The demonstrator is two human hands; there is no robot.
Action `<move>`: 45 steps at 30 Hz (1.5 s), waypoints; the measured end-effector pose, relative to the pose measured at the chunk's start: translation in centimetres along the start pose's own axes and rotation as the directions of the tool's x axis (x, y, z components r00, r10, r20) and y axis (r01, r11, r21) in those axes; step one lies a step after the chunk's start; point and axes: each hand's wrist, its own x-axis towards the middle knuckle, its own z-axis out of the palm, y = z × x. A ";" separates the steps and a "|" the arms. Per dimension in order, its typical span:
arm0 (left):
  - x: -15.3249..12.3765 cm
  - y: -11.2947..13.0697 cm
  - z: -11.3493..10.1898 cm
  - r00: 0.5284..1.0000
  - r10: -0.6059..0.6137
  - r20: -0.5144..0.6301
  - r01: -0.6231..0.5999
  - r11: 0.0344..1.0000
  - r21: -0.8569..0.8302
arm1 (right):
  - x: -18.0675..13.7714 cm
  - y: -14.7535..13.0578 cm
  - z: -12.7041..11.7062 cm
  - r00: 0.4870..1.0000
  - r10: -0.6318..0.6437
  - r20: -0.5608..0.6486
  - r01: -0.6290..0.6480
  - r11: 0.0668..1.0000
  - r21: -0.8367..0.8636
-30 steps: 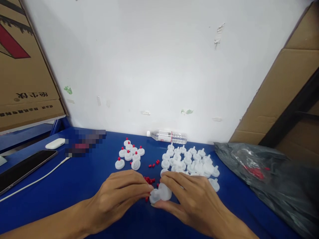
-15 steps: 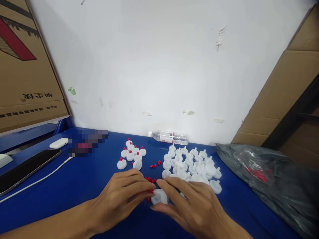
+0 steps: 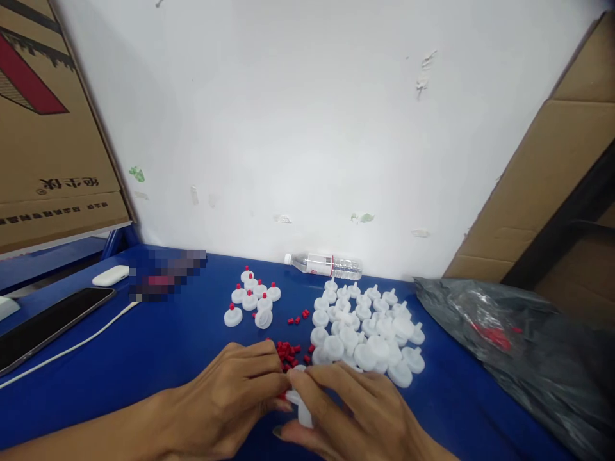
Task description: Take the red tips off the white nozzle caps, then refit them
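White cap (image 3: 304,415), one: low over the near middle of the blue surface (image 3: 134,358), spout toward the left; contact with the surface cannot be told. Grip of the right hand (image 3: 358,403): grasping this cap between thumb and fingers. Grip of the left hand (image 3: 235,387): pinching one red tip (image 3: 283,397) at the spout; how far it is seated is hidden.
Loose red tips (image 3: 287,351): heaped just beyond the hands, a few farther back.
Plain white caps (image 3: 378,349): crowded beyond the right hand, many with spouts up.
Tipped white caps (image 3: 249,299): small group beyond the left hand, one turned on its side.
Bottle (image 3: 319,264): lying near the wall (image 3: 288,128).
Grey bag (image 3: 480,349): far right.
Phone (image 3: 57,323): far left.
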 end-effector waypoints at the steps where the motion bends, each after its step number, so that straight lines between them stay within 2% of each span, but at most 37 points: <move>1: 0.0 0.0 0.0 1.000 0.001 0.005 -0.001 1.000 0.004 | 0.0 0.0 0.0 1.000 -0.006 0.001 0.006 1.000 0.003; 5: 0.2 0.1 -0.2 0.999 0.032 -0.009 -0.032 0.999 0.034 | -0.2 0.3 0.2 1.000 -0.009 -0.003 0.009 1.000 0.017; 11: 0.2 -0.6 -0.3 0.985 0.089 -0.145 -0.070 0.989 0.134 | 0.1 1.2 0.1 0.999 0.013 -0.041 -0.011 0.999 0.039; 16: -0.1 -1.4 -0.9 0.974 -0.044 -0.224 0.067 0.993 0.098 | 0.2 1.6 -0.3 0.999 0.033 -0.011 -0.034 0.999 -0.028; 20: 0.2 -2.4 -1.9 0.963 -0.064 -0.262 0.112 0.979 0.172 | 0.1 1.7 -0.4 0.998 0.067 -0.010 -0.068 0.997 -0.049; 23: 0.4 -3.4 -2.5 0.975 -0.073 -0.212 0.135 0.946 0.296 | -0.1 1.7 -0.2 0.998 0.069 0.004 -0.069 0.998 0.000; 26: 0.5 -4.1 -2.8 0.987 -0.127 -0.097 0.155 0.911 0.381 | -0.3 1.6 0.0 1.000 0.023 -0.014 -0.022 0.999 0.041; 31: 0.6 -4.7 -2.5 0.956 -0.290 0.051 0.220 0.818 0.532 | -0.2 1.3 -0.2 1.000 -0.023 -0.020 0.024 0.998 0.054; 34: 0.5 -5.0 -2.3 0.935 -0.348 0.065 0.235 0.747 0.621 | -0.2 1.2 -0.4 0.999 -0.040 -0.010 0.040 0.998 0.041; 38: 0.3 -5.5 -2.0 0.913 -0.407 0.020 0.291 0.687 0.665 | -0.6 1.2 -0.4 0.993 -0.094 -0.070 0.094 0.996 0.006; 42: 0.2 -5.9 -1.3 0.917 -0.397 0.041 0.276 0.706 0.652 | -0.7 1.1 -0.7 0.994 -0.107 -0.001 0.107 0.994 -0.019; 45: 0.0 -6.1 -0.5 0.946 -0.320 0.052 0.214 0.737 0.641 | -0.6 0.7 -1.6 0.994 -0.101 0.053 0.102 0.995 -0.023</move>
